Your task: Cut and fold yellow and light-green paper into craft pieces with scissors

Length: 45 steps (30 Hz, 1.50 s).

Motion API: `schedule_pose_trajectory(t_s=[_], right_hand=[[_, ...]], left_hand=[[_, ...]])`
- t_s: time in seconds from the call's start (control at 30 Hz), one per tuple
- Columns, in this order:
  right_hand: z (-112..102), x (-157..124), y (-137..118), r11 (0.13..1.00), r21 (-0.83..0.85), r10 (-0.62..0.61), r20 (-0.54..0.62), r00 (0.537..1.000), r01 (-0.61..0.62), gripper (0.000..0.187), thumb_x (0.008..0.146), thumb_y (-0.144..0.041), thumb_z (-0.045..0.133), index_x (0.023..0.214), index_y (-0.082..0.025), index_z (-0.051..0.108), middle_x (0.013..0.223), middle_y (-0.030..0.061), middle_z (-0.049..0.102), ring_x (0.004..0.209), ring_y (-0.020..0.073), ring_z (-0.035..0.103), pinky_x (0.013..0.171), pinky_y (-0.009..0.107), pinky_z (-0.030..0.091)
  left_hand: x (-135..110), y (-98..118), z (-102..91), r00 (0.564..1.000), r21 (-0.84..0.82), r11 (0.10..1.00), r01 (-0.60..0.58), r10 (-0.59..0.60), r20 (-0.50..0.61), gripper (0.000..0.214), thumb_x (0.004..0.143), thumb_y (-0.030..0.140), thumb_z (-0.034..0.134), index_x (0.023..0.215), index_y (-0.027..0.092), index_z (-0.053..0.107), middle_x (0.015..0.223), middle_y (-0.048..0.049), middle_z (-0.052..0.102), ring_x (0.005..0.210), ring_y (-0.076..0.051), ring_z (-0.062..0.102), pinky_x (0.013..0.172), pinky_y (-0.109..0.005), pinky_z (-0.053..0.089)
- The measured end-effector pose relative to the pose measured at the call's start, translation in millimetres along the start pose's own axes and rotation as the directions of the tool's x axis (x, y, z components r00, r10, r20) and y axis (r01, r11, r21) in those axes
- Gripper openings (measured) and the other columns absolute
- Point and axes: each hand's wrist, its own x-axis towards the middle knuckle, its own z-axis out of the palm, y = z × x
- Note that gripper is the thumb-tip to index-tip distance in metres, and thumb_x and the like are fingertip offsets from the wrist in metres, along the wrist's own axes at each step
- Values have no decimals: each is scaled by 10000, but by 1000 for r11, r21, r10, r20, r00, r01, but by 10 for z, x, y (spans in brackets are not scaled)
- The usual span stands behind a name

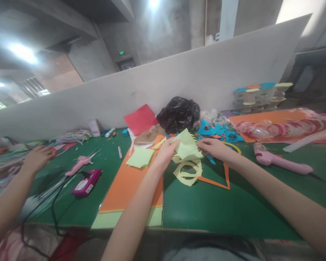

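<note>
A sheet of pale green paper [187,144] is held up slightly tilted above the table. My left hand [167,153] is closed on its left side, the thumb lying over the edge. At the paper's right edge the fingers of my right hand [212,146] are pinched together on it. Under and below my hands lie a pale yellow paper scrap with a round hole [188,174] and a thin orange paper strip [214,181]. Left of my left hand, a pile of pale green paper pieces [140,157] rests on large orange sheets [130,188].
A pink glue gun [282,161] lies at right, another glue gun [78,166] and a purple box [87,183] at left. Behind are a black plastic bag [179,114], red paper [141,119] and blue scraps [220,132]. A co-worker's hand [39,157] works at far left.
</note>
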Motion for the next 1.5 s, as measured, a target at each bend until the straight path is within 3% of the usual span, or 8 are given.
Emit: schedule_pose_trajectory(t_s=[0.07,0.2,0.4,0.53,0.7,1.13,1.33,1.5], right_hand=[[5,-4,-14,1000,-26,-9,-19,1000,9,327,821,-501,588,756,-182,622,773,28,635,662,121,555,574,233,385],[13,-2,-25,999,-33,-31,-6,999,31,309,827,-471,576,726,-180,602,766,29,635,666,122,558,620,237,417],[31,1,-20,997,-36,-68,23,997,69,298,808,-476,569,772,-184,623,811,43,654,704,146,582,681,258,455],[17,27,12,996,-43,-73,31,997,75,293,813,-471,572,760,-186,621,818,46,659,704,147,589,690,263,462],[3,65,66,992,-32,-123,10,992,124,304,827,-489,568,766,-198,633,817,38,667,736,148,595,686,254,458],[-27,42,55,961,-227,-154,22,988,155,280,930,-412,466,827,-208,628,844,31,676,760,170,611,654,268,442],[86,23,141,671,-604,-434,150,888,430,266,944,-344,475,999,-179,677,1096,112,683,1066,290,588,949,426,446],[212,10,245,475,-664,-516,322,794,578,367,960,-370,529,1260,-188,638,1235,123,649,1143,300,556,986,452,444]], left_hand=[[33,1,-103,980,315,944,-97,146,-134,211,913,301,505,962,165,659,936,-77,707,858,-207,640,822,-336,489],[33,127,-394,868,753,640,-155,453,-206,309,903,115,377,1061,179,635,1092,-98,699,1038,-227,627,955,-350,453],[-76,394,-915,709,840,372,396,457,-537,369,790,35,411,1035,194,635,1042,-137,702,1066,-309,636,872,-396,472],[-105,371,-1177,764,802,280,529,254,-593,300,821,121,455,1017,219,661,1000,-148,725,999,-332,678,775,-374,472],[-88,203,-1285,845,855,116,506,135,-518,352,844,102,408,1071,189,662,1059,-175,724,1062,-331,669,811,-385,466],[-91,-286,-1133,830,862,33,506,253,-497,469,870,53,297,1275,78,532,1235,-259,570,1156,-374,524,863,-442,434],[-70,-314,-1150,816,863,20,505,312,-486,445,883,57,301,1265,52,530,1211,-247,560,1139,-372,505,875,-438,418],[-71,-209,-1141,799,860,37,508,352,-487,382,879,62,339,1197,90,548,1188,-216,572,1147,-362,509,869,-430,432]])
